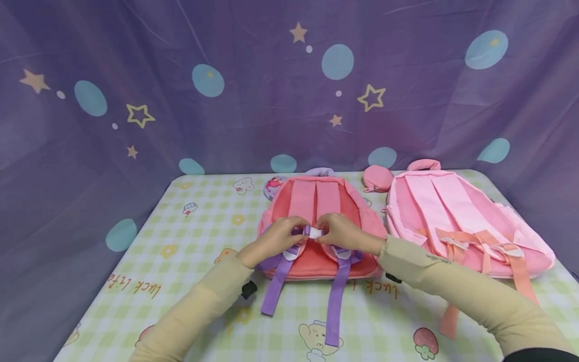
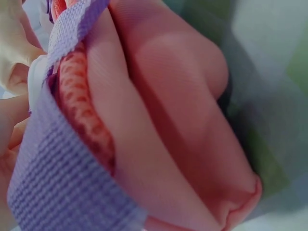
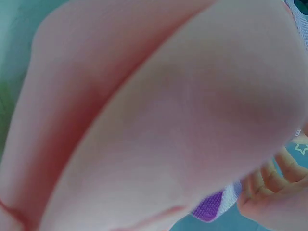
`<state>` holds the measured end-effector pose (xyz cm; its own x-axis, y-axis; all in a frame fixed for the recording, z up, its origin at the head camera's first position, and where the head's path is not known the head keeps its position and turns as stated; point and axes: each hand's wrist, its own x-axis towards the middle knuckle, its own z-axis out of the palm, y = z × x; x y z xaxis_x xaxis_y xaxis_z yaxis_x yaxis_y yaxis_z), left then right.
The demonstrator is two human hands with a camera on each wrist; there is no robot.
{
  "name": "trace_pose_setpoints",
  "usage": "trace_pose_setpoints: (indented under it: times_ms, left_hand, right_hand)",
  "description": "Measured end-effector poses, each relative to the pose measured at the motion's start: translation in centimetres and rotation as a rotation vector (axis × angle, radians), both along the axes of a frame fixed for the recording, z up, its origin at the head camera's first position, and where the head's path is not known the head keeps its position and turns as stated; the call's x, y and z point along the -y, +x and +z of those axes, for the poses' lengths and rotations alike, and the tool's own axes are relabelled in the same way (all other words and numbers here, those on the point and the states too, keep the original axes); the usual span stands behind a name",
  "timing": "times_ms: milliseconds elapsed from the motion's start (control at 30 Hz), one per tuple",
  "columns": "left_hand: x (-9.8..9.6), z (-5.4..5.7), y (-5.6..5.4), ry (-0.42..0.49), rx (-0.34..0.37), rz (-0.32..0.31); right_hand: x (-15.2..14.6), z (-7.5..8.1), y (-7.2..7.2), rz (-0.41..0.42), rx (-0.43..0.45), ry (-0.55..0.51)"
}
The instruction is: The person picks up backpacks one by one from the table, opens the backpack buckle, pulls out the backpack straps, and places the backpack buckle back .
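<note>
A coral-pink backpack (image 1: 282, 201) lies with its red mesh back and two padded shoulder straps facing up. Between my hands, above the middle of the bag, is a white plastic buckle (image 1: 315, 233) on purple webbing. My left hand (image 1: 282, 236) pinches its left end by the purple strap. Its right end is held between the thumb and fingers of my right hand (image 1: 341, 233). Purple webbing (image 2: 72, 178) looms large in the left wrist view. Two loose purple strap tails (image 1: 335, 306) hang toward me from white adjusters. Fingers partly hide the buckle, so whether its halves are joined is unclear.
To the right lies a light pink backpack (image 1: 402, 201) with orange straps. A round pink pouch (image 1: 378, 178) sits between the bags at the back. Another small round pouch (image 1: 273, 187) shows behind the coral bag. A checked cloth (image 1: 203, 241) covers the table; a purple curtain (image 1: 253, 65) hangs behind.
</note>
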<state>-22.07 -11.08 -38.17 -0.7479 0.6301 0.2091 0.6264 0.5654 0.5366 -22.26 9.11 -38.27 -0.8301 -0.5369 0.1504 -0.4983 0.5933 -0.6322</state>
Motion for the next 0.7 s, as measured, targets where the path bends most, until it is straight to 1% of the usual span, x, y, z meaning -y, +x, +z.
trace_pose_setpoints:
  times_ms: [267,333,567,700]
  left_hand:
    - [0.04,0.22,0.11,0.060,-0.013,0.026]
    - [0.00,0.21,0.11,0.064,-0.028,0.028]
    - [-0.15,0.40,0.21,0.080,-0.090,0.016]
    - [-0.23,0.67,0.33,0.069,-0.118,0.010]
  right_hand:
    - [-0.15,0.50,0.15,-0.014,-0.047,-0.021]
    - [-0.20,0.52,0.19,-0.016,-0.067,-0.021]
    - [-0.23,0.63,0.35,-0.020,-0.177,-0.011]
    - [-0.30,0.74,0.48,-0.012,-0.227,-0.024]
